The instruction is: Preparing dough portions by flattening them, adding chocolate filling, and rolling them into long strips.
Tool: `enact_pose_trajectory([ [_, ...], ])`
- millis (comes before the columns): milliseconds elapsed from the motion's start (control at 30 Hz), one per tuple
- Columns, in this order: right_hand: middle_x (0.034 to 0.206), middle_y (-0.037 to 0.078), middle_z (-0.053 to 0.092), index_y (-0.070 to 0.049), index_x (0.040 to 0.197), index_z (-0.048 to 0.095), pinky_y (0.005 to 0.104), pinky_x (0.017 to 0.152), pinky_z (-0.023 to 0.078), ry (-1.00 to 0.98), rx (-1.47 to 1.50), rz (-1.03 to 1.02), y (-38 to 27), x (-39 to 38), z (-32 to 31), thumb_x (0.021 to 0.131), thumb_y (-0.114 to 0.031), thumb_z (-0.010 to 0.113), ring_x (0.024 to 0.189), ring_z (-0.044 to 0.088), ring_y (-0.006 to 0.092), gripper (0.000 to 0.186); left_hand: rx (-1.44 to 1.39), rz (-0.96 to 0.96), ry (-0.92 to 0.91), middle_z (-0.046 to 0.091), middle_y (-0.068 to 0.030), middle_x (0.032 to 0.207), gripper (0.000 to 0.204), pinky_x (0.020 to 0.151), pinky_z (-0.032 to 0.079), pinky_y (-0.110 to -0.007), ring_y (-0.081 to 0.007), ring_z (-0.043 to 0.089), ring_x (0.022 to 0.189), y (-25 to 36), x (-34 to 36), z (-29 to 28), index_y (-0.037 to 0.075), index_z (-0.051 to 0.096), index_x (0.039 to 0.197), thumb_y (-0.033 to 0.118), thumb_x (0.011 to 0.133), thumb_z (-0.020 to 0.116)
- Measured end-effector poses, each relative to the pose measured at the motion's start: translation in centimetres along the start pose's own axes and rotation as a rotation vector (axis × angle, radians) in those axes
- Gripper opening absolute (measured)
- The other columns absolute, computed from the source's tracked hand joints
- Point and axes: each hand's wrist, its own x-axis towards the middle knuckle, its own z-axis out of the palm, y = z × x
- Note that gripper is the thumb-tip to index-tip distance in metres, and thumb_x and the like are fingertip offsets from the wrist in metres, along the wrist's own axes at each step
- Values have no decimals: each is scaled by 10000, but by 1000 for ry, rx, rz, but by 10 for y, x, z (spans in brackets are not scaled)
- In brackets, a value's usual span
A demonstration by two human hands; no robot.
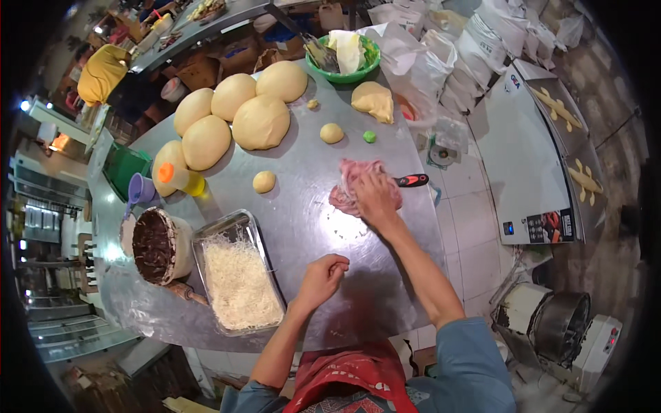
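You have a broad steel surface (303,186) before you, and the work looks like wiping it down; long, overlapping strokes toward one edge should serve best. Stop those strokes short of the big dough mounds (261,122) at the far left and the tray (237,224) of pale shreds nearer you. The pink cloth (352,175) lies bunched on the right part of the surface; folding it flat would likely wipe more evenly. Your right hand (376,199) is clamped on it from above, while your left hand (322,279) is well apart, fingers curled together around nothing that shows. Mind the black-and-red handle (413,180) just beside the cloth: its other end is hidden, so clear it first. Steer around the dough ball (332,133) and little green lump (370,137).
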Motion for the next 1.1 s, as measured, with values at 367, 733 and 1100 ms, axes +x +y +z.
enact_pose_trajectory([
  [367, 1027, 191, 653, -14, 1052, 666, 492, 895, 480, -44, 343, 9, -29, -10, -45, 873, -92, 648, 1058, 622, 382, 196, 23, -110, 199, 774, -107, 941, 215, 802, 568, -303, -159, 728, 873, 10, 21, -4, -33, 715, 1121, 34, 997, 552],
  [733, 1028, 221, 667, 41, 1069, 681, 492, 912, 493, 205, 261, 148, 24, 7, -22, 915, -17, 602, 1002, 621, 411, 182, -149, -144, 462, 782, -135, 964, 275, 828, 581, -310, -185, 751, 906, -71, 71, -53, -28, 718, 1148, 20, 971, 513],
  [1100, 1166, 214, 649, 48, 1178, 659, 511, 1060, 468, 350, 329, 67, -23, -88, 14, 876, 58, 591, 1174, 604, 413, 310, 346, -282, 1275, 652, -313, 1256, 544, 1008, 484, -508, -439, 635, 1166, -120, 193, -125, -66, 624, 1298, 290, 895, 709],
])
